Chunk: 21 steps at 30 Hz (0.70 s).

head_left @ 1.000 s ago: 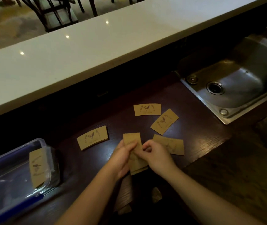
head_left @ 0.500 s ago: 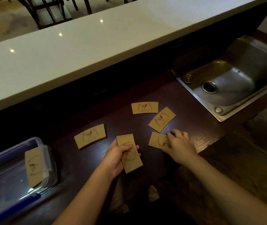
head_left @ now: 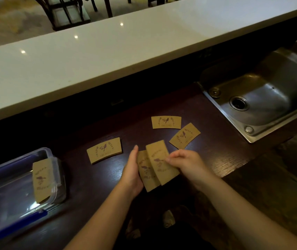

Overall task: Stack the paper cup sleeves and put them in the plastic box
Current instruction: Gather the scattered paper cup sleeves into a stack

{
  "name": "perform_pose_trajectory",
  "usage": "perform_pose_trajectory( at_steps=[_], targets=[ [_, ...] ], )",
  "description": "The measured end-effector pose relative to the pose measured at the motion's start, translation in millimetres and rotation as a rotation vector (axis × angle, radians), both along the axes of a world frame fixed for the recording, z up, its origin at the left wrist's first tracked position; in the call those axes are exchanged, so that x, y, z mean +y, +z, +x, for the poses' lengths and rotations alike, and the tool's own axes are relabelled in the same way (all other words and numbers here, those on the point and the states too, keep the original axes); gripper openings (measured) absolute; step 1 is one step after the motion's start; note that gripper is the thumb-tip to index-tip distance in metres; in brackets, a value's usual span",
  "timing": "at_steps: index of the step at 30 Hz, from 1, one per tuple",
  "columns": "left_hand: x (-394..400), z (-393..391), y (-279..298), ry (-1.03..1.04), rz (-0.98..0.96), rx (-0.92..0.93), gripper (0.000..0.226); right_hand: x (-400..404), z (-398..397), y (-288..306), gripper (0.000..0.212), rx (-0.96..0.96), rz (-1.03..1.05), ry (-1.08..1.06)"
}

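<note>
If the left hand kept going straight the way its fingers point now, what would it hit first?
The left hand points away and slightly right. No loose sleeve lies squarely ahead: the dark counter comes first, with the far sleeve just right of that line. Depth is uncertain.

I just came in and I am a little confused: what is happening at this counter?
A person is gathering flat brown paper cup sleeves. The left hand holds a small stack, and the right hand lays another sleeve on it. Three sleeves lie loose on the dark wooden counter. One sleeve leans in the clear plastic box at left.
</note>
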<state>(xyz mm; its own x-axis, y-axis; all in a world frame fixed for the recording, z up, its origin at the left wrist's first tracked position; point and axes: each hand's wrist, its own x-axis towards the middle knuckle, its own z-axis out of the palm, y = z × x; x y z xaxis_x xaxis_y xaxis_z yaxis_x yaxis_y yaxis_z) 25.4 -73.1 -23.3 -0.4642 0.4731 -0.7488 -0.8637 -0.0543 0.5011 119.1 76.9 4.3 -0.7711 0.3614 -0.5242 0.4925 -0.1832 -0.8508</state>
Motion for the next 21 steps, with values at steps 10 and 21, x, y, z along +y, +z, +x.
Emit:
perform_pose_trajectory(
  at_steps=[10,21],
  targets=[
    [3.7,2.5,-4.7,-0.006,-0.237,0.216,0.023,-2.5,-20.4,-17.0,0.026,-0.135,0.358,0.126],
    [-4.4,9.4,2.5,-0.009,-0.340,0.360,0.030,91.7,-48.2,-29.2,0.086,-0.487,0.792,0.091]
  ],
)
